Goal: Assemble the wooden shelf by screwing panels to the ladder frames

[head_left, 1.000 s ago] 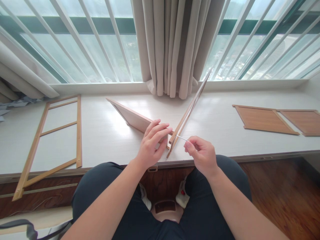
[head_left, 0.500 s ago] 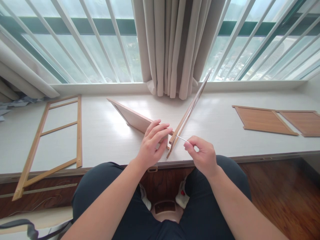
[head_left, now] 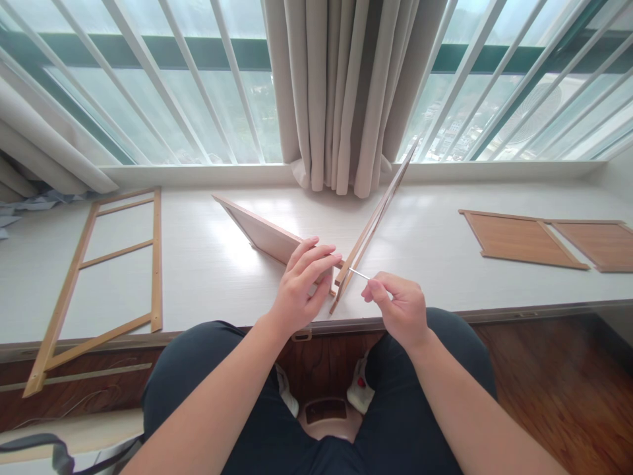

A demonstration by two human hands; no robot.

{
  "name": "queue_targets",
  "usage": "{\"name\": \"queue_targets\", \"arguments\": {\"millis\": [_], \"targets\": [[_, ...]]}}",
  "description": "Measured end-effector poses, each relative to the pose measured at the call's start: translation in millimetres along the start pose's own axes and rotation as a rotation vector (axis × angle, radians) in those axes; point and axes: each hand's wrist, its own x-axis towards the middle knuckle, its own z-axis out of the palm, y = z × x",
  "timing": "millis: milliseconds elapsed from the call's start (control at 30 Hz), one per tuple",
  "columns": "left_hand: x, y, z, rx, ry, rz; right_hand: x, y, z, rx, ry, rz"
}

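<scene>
Barely any change: over the last second the right hand (head_left: 399,309) has crept a touch toward 9 o'clock, so less of the thin metal pin (head_left: 359,274) shows between its fingertips and the upright slatted wood panel (head_left: 372,224). Looks like the pin is being pushed or turned into the panel's near end; which of the two I can't tell, the tip is too small to read.

Right hand: curled nearly closed, thumb and forefinger pinching the pin's outer end, other fingers folded in. Pin lies roughly level, pointing toward 10 o'clock into the panel's edge.

Left hand (head_left: 299,285): same spot as before, half open, fingers spread over the near end of the solid wood panel (head_left: 262,232), holding it against the slatted one at the corner where they meet. Both panels stand on edge in a V on the white window ledge (head_left: 208,270), apex toward the person at 6 o'clock, arms running out to 10 and 1 o'clock.

My read: joint is being pinned, insertion slow, not yet seated.

Further out: open wooden frame (head_left: 99,277) flat at 9 o'clock, overhanging the ledge; two brown panels (head_left: 524,239) flat at 3 o'clock; bunched curtain (head_left: 341,92) at 12 o'clock before the barred window.
</scene>
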Motion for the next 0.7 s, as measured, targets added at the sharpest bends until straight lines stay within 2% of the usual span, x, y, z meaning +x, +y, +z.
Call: {"name": "queue_targets", "arguments": {"millis": [167,433,700], "targets": [[0.2,0.2,-0.7,0.010,-0.009,-0.010,-3.4,-1.4,5.9,0.131,-0.032,0.138],[0.7,0.5,-0.9,0.015,-0.002,0.007,-6.0,-3.0,12.3,0.384,-0.015,0.340],[1.0,0.7,-1.6,0.009,-0.006,0.012,-6.8,-2.8,14.9,0.531,0.030,0.432]]}}
